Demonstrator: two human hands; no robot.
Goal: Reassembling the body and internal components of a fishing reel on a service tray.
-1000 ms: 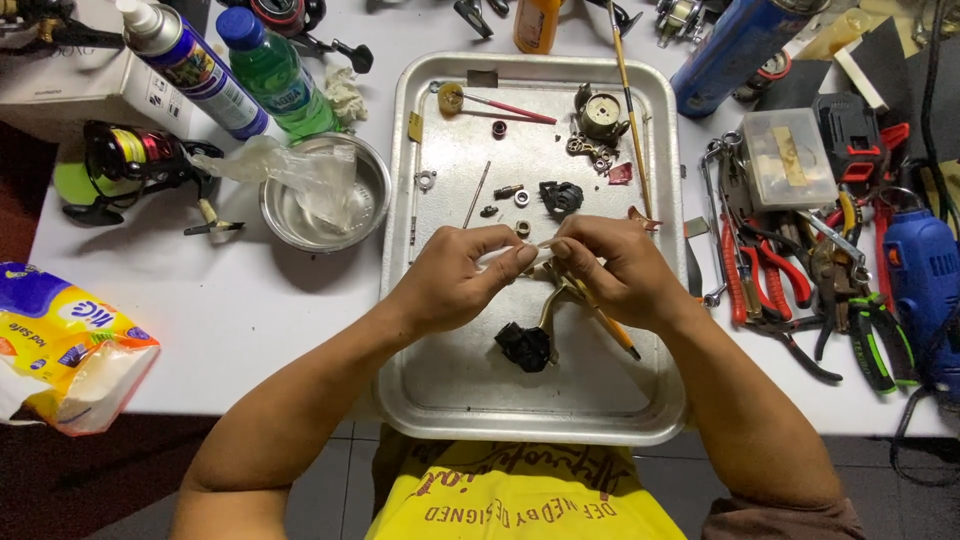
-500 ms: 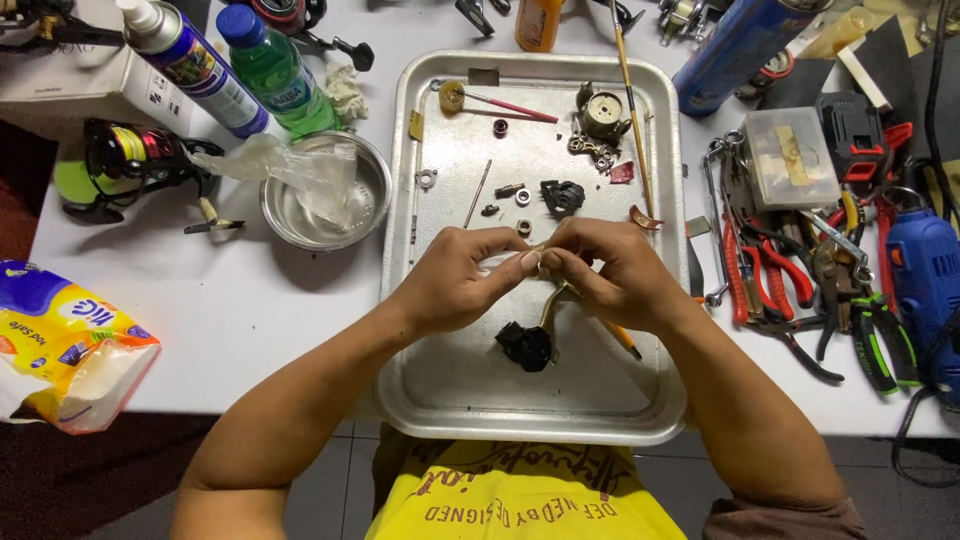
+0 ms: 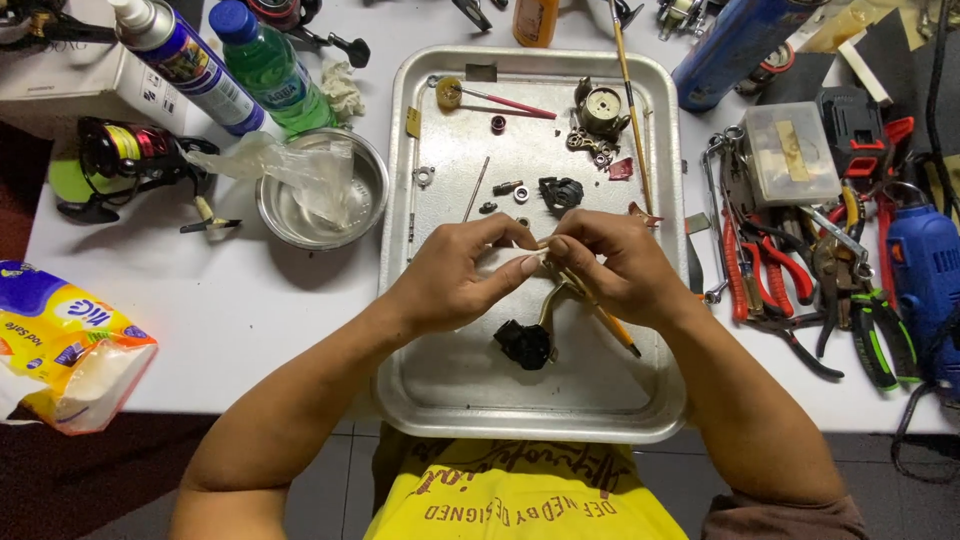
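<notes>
My left hand (image 3: 470, 275) and my right hand (image 3: 615, 265) meet over the middle of a metal tray (image 3: 440, 395). Their fingertips pinch the top of a brass-coloured crank handle (image 3: 552, 305) whose black knob (image 3: 522, 343) hangs just above the tray. My right hand also holds a thin stick tool (image 3: 605, 322) with an orange shaft that slants down to the right. What sits exactly between the fingertips is hidden. Small metal parts (image 3: 508, 188), a black part (image 3: 560, 192) and a round gear housing (image 3: 603, 108) lie on the tray beyond my hands.
Left of the tray stand a steel bowl (image 3: 275, 215) with a plastic bag in it, a green bottle (image 3: 265, 68), a spray can (image 3: 185, 60) and a fishing reel (image 3: 120, 160). A yellow tissue pack (image 3: 65, 345) lies at the left edge. Pliers (image 3: 775, 270), cutters and a blue drill (image 3: 925, 280) crowd the right side.
Both hands have stayed together over the tray. The fingers shifted slightly on the handle's top; the knob and stick tool kept about the same place.
</notes>
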